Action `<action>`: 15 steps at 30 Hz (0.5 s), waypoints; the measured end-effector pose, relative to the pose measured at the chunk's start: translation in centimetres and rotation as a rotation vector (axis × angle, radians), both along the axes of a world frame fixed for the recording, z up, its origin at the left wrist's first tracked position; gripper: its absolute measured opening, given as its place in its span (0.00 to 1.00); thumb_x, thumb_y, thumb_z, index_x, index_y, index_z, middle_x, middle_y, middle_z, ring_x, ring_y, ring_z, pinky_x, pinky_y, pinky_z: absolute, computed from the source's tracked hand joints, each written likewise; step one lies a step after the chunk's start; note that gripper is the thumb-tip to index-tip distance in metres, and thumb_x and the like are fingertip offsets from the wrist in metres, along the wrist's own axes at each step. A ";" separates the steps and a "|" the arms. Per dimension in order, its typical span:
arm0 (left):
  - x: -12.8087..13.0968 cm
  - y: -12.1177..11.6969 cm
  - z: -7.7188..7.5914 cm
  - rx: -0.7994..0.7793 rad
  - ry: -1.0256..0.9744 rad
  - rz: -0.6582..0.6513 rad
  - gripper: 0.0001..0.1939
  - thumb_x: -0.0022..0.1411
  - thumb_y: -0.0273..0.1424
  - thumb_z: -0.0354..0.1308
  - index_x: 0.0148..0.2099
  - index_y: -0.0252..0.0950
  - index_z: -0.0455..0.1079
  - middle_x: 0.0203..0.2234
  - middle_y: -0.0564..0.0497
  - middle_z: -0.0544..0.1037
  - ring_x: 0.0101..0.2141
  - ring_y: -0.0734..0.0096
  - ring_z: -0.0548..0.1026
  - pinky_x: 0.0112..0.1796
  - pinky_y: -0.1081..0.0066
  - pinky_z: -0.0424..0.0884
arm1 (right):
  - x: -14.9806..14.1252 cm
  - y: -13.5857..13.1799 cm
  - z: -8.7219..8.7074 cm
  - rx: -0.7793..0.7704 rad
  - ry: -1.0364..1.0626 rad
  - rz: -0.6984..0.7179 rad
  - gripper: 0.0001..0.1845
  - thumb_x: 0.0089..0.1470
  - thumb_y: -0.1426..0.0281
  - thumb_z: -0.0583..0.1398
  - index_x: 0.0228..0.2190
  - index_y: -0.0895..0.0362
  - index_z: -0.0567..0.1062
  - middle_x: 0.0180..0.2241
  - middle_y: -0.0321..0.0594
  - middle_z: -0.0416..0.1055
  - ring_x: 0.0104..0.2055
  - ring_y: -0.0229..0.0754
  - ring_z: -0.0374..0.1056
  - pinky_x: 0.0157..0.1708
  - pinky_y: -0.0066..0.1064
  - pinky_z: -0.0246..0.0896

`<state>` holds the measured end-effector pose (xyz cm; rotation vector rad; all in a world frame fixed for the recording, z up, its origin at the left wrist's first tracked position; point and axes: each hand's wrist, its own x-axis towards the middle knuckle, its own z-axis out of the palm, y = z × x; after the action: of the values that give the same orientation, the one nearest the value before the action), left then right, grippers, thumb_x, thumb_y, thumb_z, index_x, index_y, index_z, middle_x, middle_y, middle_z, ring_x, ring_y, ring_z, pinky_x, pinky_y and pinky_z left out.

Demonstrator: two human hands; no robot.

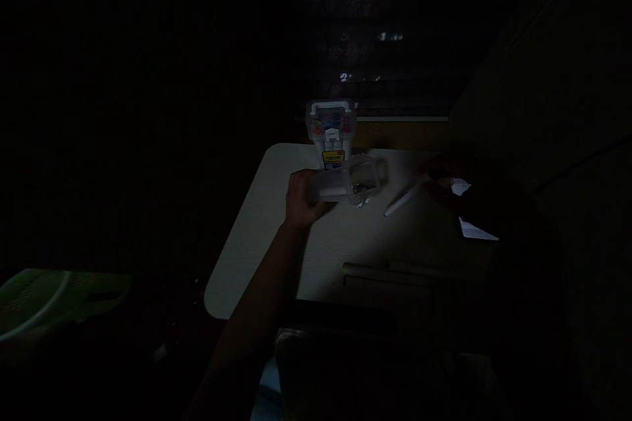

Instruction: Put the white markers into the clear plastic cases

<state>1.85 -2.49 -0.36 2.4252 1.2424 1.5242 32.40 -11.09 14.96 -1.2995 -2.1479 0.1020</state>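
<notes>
My left hand [299, 200] is closed around a clear plastic container [330, 185], tipped on its side above the white table [251, 230] with its mouth to the right. Some small dark and white items [363, 189] show at that mouth, too dim to name. My right hand [439, 181], in deep shadow, grips a slim white pen-like stick [402, 200] that slants down to the left. Behind the container stands a clear box with a white handle and latch [330, 120], with colourful things in its top and a yellow label lower down.
Slim marker-like sticks [370, 272] lie near the table's front edge. A bright white, paper-like rectangle [476, 230] is at the right, partly behind my right arm. A green woven basket-like thing [64, 296] sits low at the left. The surroundings are very dark.
</notes>
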 end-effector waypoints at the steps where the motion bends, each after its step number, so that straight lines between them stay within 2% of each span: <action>1: 0.0 0.0 0.0 -0.005 0.004 0.004 0.34 0.53 0.57 0.56 0.51 0.36 0.63 0.42 0.43 0.72 0.44 0.55 0.71 0.44 0.55 0.69 | 0.0 -0.2 0.2 0.022 0.019 -0.015 0.13 0.54 0.66 0.59 0.41 0.56 0.77 0.38 0.41 0.77 0.38 0.43 0.74 0.41 0.36 0.69; 5: -0.1 0.1 -0.1 -0.006 -0.006 -0.018 0.35 0.53 0.58 0.57 0.51 0.36 0.62 0.42 0.42 0.72 0.44 0.55 0.71 0.44 0.54 0.68 | -0.1 -1.2 1.1 0.083 0.034 -0.058 0.13 0.54 0.68 0.60 0.43 0.56 0.76 0.41 0.40 0.76 0.41 0.42 0.73 0.43 0.34 0.69; 9: -0.1 0.1 -0.2 -0.001 -0.012 -0.009 0.36 0.52 0.59 0.57 0.52 0.37 0.62 0.43 0.42 0.72 0.45 0.54 0.71 0.44 0.54 0.68 | -0.5 -1.9 2.0 0.189 0.032 -0.076 0.12 0.54 0.71 0.61 0.42 0.58 0.76 0.40 0.41 0.76 0.40 0.40 0.72 0.41 0.31 0.68; 15: -0.1 0.2 -0.2 0.039 0.000 -0.010 0.34 0.52 0.57 0.57 0.52 0.37 0.62 0.42 0.43 0.72 0.43 0.55 0.71 0.43 0.56 0.69 | -0.8 -2.3 2.2 0.325 0.046 -0.091 0.11 0.55 0.70 0.60 0.42 0.58 0.75 0.39 0.42 0.75 0.41 0.40 0.72 0.41 0.31 0.68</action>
<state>1.72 -2.28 -0.59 2.4512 1.2102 1.5598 31.62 -13.34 17.17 -1.1884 -1.9634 -0.2421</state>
